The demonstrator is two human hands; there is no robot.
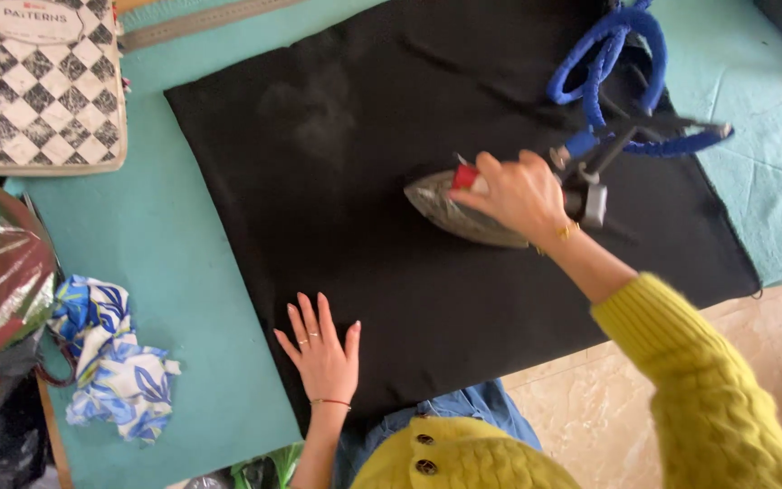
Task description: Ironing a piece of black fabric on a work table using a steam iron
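Your right hand [513,192] is closed around the handle of the steam iron [463,213], fingers wrapped over the top, and the soleplate sits flat on the black fabric [337,181] a little right of the cloth's middle, nose pointing toward your left. Your left hand [323,353] lies flat and spread, fingers apart, palm down on the near edge of the same cloth, holding nothing, simply pinning it against the teal padded table cover [192,299]. The blue wrapped hose [604,68] loops off the back of the iron and trails across the far right corner of the fabric. Judging progress: the cloth is already laid out in one broad sheet, and most of it reads smooth, so a fair part of the pressing looks done. A faint pale patch shows on the far left area, which could be steam, moisture or sheen; you cannot tell which from here. A long crease runs across the far side, near the hose, and the part under the hose loops has likely not been reached. The near strip between your two hands also appears yet to be covered. Off the cloth, a checkered black-and-white case [38,86] rests at the far left corner of the table, and a crumpled blue-and-white floral cloth [119,367] lies near the left edge, apart from the work.
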